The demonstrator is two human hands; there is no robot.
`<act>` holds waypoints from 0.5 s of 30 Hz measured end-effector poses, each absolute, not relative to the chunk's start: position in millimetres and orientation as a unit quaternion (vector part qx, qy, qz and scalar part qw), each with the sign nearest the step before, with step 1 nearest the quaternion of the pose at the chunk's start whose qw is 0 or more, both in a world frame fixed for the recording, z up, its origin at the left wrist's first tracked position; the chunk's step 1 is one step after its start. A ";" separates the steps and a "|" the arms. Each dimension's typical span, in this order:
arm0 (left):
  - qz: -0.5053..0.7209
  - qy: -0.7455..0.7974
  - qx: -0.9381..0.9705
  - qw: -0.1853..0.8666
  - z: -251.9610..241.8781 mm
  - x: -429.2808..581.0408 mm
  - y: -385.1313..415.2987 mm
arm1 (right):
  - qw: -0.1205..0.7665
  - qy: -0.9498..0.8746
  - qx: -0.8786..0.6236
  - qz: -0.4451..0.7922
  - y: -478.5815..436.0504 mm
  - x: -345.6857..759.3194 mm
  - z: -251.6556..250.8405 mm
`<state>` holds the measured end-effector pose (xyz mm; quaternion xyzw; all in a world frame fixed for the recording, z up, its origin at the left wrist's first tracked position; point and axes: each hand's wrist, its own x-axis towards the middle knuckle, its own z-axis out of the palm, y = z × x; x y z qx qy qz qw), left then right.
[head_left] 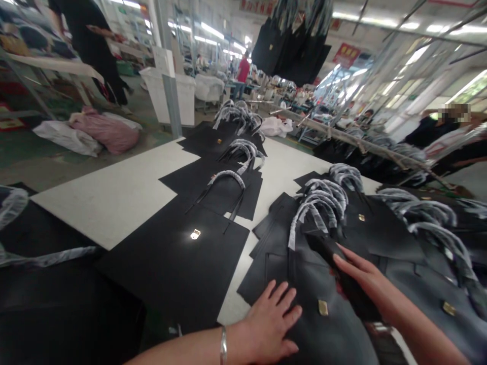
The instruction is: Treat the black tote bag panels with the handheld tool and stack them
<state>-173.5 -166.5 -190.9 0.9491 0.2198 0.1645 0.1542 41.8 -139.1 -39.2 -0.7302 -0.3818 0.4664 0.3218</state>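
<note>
My left hand (pixel 272 322) lies flat with fingers spread on a black leather-like bag panel (pixel 300 279). That panel has a small gold metal plate (pixel 323 307) and a handle in clear plastic wrap (pixel 304 215) at its far end. Just to the right, my right hand (pixel 365 276) is closed on a long dark object (pixel 348 289) with a red patch. Its kind I cannot make out, and its lower end runs under my forearm. To the left, another black bag panel (pixel 171 253) lies flat, bearing a shiny gold plate (pixel 195 234).
More black panels with wrapped handles lie along the white table (pixel 102 203) and at the right. Others hang overhead (pixel 291 50). Beyond the table stand a grey post (pixel 167 76), a white bin (pixel 186 99) and sacks (pixel 106 132). Several people are around the workshop.
</note>
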 end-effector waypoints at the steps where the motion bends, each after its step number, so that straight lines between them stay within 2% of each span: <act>1: 0.159 0.215 0.951 0.152 -188.3 -175.8 -165.9 | 0.310 -0.362 -0.743 0.469 -151.1 52.8 -34.0; 6: 0.138 0.258 0.945 0.144 -176.0 -158.6 -163.2 | 0.267 -0.288 -0.776 0.492 -206.2 81.9 -41.8; 11: 0.193 0.228 0.935 0.191 -182.0 -130.6 -165.1 | 0.301 -0.264 -0.754 0.521 -231.6 88.8 -70.1; 15: 0.172 0.198 0.938 0.225 -194.4 -126.6 -165.0 | 0.314 -0.226 -0.755 0.529 -230.4 99.0 -84.3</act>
